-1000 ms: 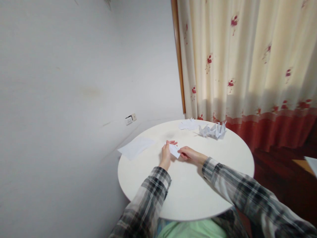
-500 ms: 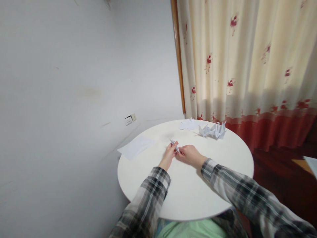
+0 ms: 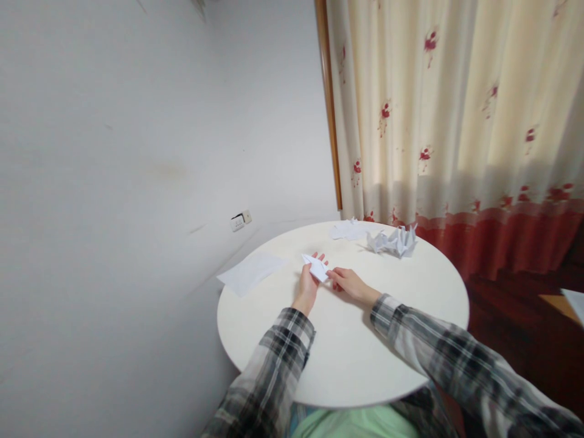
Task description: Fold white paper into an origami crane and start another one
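A small folded white paper (image 3: pixel 316 267) lies across the palm of my left hand (image 3: pixel 308 285), its thumb on top and its fingertips showing past the far edge. My right hand (image 3: pixel 350 283) pinches the paper's right corner between thumb and fingers. Both hands are over the middle of the round white table (image 3: pixel 356 365). Behind them to the right stand folded paper figures (image 3: pixel 393 241) with pointed tips. A flat white sheet (image 3: pixel 252 272) rests at the table's left edge.
More white paper (image 3: pixel 349 229) lies at the table's far edge. A wall with a socket (image 3: pixel 238 222) borders the left side, and a flowered curtain (image 3: pixel 456 121) hangs behind. Another sheet (image 3: pixel 575 304) shows at the far right.
The folded paper has turned from edge-on to show its flat face. The fingers of my left hand have spread out beneath it, and my right hand has shifted slightly to its right corner.
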### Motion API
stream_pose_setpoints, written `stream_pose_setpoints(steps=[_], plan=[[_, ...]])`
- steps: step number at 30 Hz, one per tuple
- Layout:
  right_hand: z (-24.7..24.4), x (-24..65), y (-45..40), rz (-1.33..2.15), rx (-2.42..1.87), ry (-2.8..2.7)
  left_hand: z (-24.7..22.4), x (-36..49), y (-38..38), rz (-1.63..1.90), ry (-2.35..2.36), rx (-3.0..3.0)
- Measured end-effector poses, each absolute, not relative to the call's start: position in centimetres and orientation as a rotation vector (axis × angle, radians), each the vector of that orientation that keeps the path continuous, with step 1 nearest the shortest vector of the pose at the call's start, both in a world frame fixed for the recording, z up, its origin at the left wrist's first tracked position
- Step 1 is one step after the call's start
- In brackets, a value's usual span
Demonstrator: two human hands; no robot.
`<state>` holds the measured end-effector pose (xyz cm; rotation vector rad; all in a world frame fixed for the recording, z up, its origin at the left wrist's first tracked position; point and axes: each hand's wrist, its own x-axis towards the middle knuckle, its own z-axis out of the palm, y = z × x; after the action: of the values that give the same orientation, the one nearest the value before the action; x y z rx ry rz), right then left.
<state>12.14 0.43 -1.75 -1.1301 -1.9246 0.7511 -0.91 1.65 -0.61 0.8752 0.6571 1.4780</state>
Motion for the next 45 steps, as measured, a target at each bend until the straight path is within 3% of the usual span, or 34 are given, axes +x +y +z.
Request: stream_pose_setpoints(steps=[6,21,45], plan=[[-2.6,11.4,1.4,1.169,-0.773,-1.614,-0.7,-0.8,0.5,1.341,0.657,1.039],[-1.6,11.5,0.8,1.328,-0.666,-1.496,-0.3,-0.5,-0.6,1.195,0.603,1.070],[-2.3,11.7,1.2,1.101,-0.846,-1.706,-1.3,-1.0,0.5,1.268,0.724,1.097]])
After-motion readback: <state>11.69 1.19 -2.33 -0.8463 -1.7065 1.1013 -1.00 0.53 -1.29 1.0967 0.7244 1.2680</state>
